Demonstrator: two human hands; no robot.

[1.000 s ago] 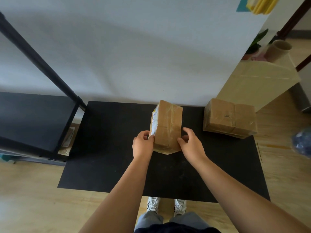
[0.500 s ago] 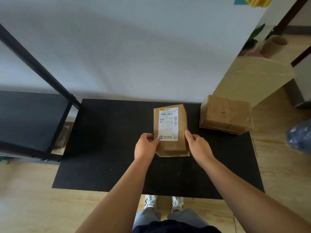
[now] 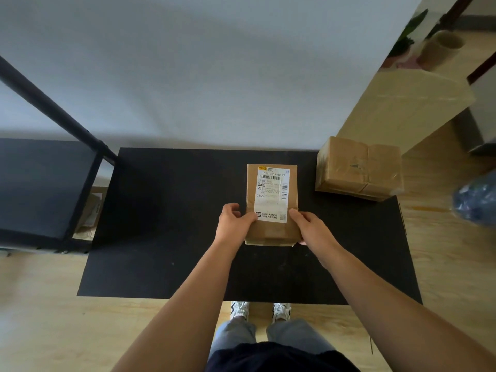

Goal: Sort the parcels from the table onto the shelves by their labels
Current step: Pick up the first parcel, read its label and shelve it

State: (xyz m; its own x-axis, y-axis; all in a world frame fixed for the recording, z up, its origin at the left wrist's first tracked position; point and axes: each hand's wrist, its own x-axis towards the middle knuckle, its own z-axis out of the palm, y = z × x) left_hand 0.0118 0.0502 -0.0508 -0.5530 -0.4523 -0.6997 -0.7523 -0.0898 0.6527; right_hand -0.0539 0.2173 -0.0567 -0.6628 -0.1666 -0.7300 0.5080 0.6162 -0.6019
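Both hands hold one brown parcel (image 3: 271, 232).
Left hand (image 3: 236, 224) and right hand (image 3: 312, 228) grip its near corners; label (image 3: 271, 196) words too small.

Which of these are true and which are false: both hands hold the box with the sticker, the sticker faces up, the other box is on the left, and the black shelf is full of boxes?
1. Both hands hold the labelled parcel: true; left hand, right hand.
2. Its label faces up: true.
3. The second parcel lies on the left: false, it sits at the table's far right corner.
4. The black shelf is full: false, its top board is bare.
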